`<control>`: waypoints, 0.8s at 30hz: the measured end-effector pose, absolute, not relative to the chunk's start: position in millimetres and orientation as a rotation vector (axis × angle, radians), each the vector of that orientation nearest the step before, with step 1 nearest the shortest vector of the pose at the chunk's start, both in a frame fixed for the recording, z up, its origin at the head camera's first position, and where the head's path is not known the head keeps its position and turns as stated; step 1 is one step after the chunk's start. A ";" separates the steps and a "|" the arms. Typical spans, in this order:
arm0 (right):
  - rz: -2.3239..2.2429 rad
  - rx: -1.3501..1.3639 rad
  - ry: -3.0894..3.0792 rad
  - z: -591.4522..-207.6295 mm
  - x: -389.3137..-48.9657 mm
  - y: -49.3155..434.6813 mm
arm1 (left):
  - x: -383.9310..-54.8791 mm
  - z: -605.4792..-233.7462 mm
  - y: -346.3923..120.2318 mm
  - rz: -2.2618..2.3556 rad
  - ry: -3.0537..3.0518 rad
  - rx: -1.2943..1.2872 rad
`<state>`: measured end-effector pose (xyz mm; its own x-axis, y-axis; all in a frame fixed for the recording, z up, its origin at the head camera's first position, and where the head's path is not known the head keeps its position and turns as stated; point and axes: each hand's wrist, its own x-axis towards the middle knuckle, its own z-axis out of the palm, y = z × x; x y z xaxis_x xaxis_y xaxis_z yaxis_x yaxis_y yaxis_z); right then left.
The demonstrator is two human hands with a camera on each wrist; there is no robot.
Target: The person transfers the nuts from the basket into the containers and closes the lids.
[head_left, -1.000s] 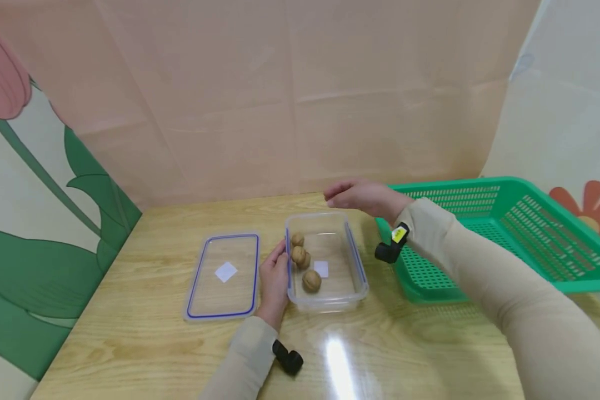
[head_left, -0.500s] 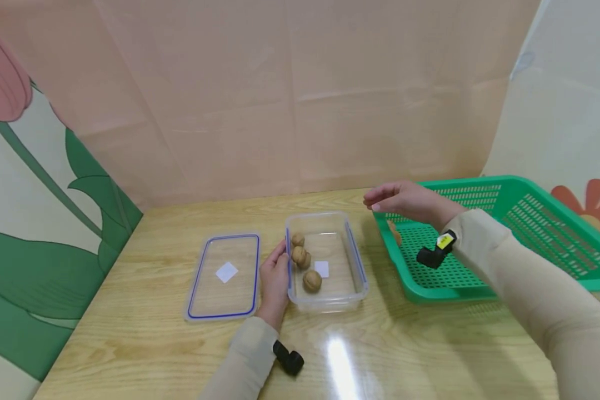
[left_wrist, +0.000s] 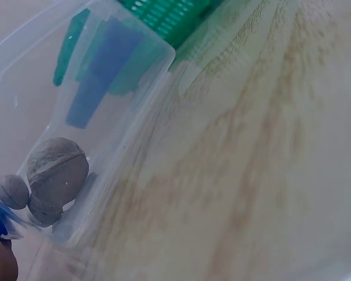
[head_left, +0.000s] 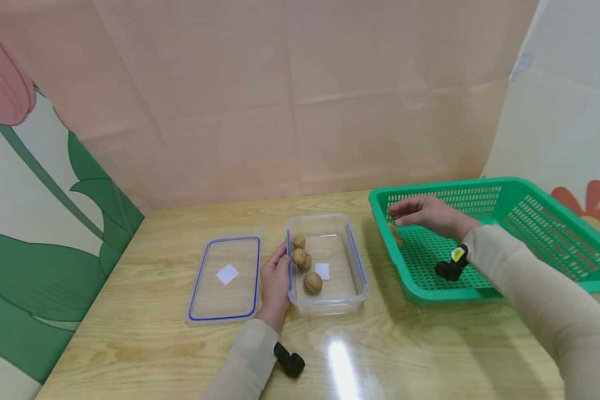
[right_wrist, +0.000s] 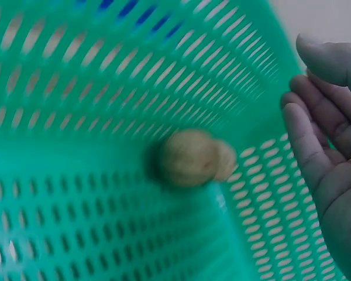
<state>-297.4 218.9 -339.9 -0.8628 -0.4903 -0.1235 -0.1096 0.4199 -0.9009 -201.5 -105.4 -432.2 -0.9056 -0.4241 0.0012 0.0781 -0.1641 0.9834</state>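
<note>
A clear plastic food box point(head_left: 357, 272) with several walnuts point(head_left: 312, 283) along its left side stands mid-table. My left hand point(head_left: 274, 280) rests against the box's left wall, fingers straight along it; only a fingertip point(left_wrist: 1, 257) shows low in the left wrist view. My right hand point(head_left: 430, 215) is over the left part of a green basket point(head_left: 411, 280), fingers loosely bent and holding nothing. Below that hand, walnuts point(right_wrist: 190, 158) lie by the basket's wall, one partly behind another and blurred in the right wrist view.
Left of my left hand lies the clear lid point(head_left: 225, 300) with a blue seal, flat on the wooden table point(head_left: 145, 339). A white square point(head_left: 322, 271) shows at the box's bottom. Pinkish sheeting point(head_left: 230, 111) hangs behind the table.
My right hand has moved right, away from above the box's far end, and down over the basket, uncovering walnuts there. My left hand and the box have stayed put.
</note>
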 end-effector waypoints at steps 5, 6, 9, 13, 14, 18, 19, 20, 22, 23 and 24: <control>-1.362 -0.505 2.350 -355.7 -301.7 224.2 | -200.6 -432.4 -105.4 -2.141 -1.781 0.401; -1.351 -0.507 2.351 -358.2 -302.8 224.6 | -200.5 -432.2 -105.7 -2.136 -1.788 0.397; -1.293 -0.510 2.357 -365.1 -306.0 225.5 | -200.8 -432.2 -106.7 -2.135 -1.793 0.387; -1.249 -0.497 2.355 -371.3 -308.7 225.8 | -200.8 -431.5 -107.3 -2.141 -1.795 0.400; -1.244 -0.489 2.354 -372.6 -309.4 226.1 | -200.7 -431.1 -107.4 -2.134 -1.801 0.401; -1.221 -0.477 2.358 -376.4 -311.1 227.5 | -200.1 -430.2 -107.3 -2.139 -1.798 0.406; -1.217 -0.475 2.358 -377.1 -311.4 227.6 | -200.0 -430.0 -107.3 -2.143 -1.794 0.407; -1.211 -0.470 2.358 -377.7 -311.4 227.4 | -200.1 -429.9 -107.4 -2.145 -1.790 0.404; -1.197 -0.470 2.361 -379.0 -311.2 227.0 | -200.3 -429.7 -107.5 -2.153 -1.786 0.408; -1.188 -0.482 2.358 -379.7 -310.9 226.4 | -200.6 -429.7 -107.5 -2.154 -1.787 0.411; -1.174 -0.495 2.358 -380.6 -310.5 225.8 | -200.7 -429.9 -107.6 -2.153 -1.789 0.408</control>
<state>-310.5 225.8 -380.6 -0.8310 -0.5028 -0.2380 -0.1131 0.5716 -0.8127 -200.7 -107.6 -429.9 -0.9111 -0.4118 -0.0196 0.0561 -0.1708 0.9837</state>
